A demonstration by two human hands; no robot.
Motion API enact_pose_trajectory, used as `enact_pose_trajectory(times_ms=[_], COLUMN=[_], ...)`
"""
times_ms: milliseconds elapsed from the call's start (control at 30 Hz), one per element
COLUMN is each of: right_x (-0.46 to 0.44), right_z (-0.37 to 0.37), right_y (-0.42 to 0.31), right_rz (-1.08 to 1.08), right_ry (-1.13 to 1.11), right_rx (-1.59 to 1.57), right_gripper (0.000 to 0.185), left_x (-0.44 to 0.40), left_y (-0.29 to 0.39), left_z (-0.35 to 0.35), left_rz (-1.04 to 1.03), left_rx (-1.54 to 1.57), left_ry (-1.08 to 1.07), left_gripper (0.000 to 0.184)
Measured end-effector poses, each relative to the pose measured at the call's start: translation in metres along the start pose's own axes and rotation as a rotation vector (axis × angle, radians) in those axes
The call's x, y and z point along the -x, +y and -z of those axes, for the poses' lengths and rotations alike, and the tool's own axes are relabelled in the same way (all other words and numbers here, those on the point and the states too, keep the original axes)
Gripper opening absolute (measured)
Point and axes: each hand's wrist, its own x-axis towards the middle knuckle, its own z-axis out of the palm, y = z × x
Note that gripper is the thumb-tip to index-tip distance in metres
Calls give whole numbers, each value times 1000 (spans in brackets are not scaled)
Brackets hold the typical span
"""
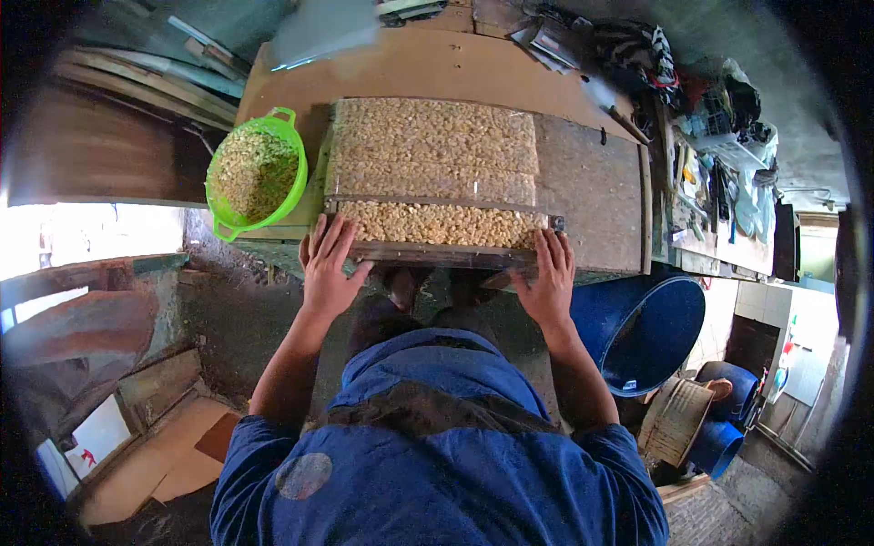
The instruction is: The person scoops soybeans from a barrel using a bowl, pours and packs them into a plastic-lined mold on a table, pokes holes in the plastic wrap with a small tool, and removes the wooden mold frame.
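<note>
Head view: left hand [333, 259] and right hand [548, 268] spread, gripping nothing, on the wooden frame's [437, 249] near corners, probably steadying it; colander [282, 127] beside it, easy reach I guess.

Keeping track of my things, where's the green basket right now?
In the head view, the green basket is on the left, at the table's left end, beside the wrapped slabs and beyond the left hand.
</note>
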Motion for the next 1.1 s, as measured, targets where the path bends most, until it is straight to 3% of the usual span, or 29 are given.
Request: enact_pose_trajectory(times_ms=[33,67,133,200,400,700,833,900,1000,1100], right_x=[-1,-1,-3,-7,-25,-38,-46,-50,-53,-56], right_z=[-1,-2,-4,-2,4,-5,2,4,-4,-12], right_y=[1,4,10,16,23,25,8,-1,-12,-32], right_rz=[8,28,66,23,-176,-312,-265,-194,-129,-103], right_ry=[-1,30,95,64,-2,2,188,280,134,158], right_rx=[-8,-7,-8,-50,-50,-35,13,-109,-9,24], right_gripper=[72,63,48,45,22,31,29,30,30,29], left_x=[-2,-3,-6,-12,-24,-43,-44,-44,-46,-47], left_y=[-4,-4,-10,-9,-12,-13,-15,-16,-15,-14], left_z=[0,-1,-2,1,3,-6,-6,-7,-7,-5], left_rz=[-5,6,11,-4,54,114,97,79,61,86], left_rx=[-10,21,28,55,130,106,104,92,78,45], left_ry=[1,80,108,199,164,231,216,228,239,209], left_gripper=[64,45,39,28,28,27,32,35,37,38])
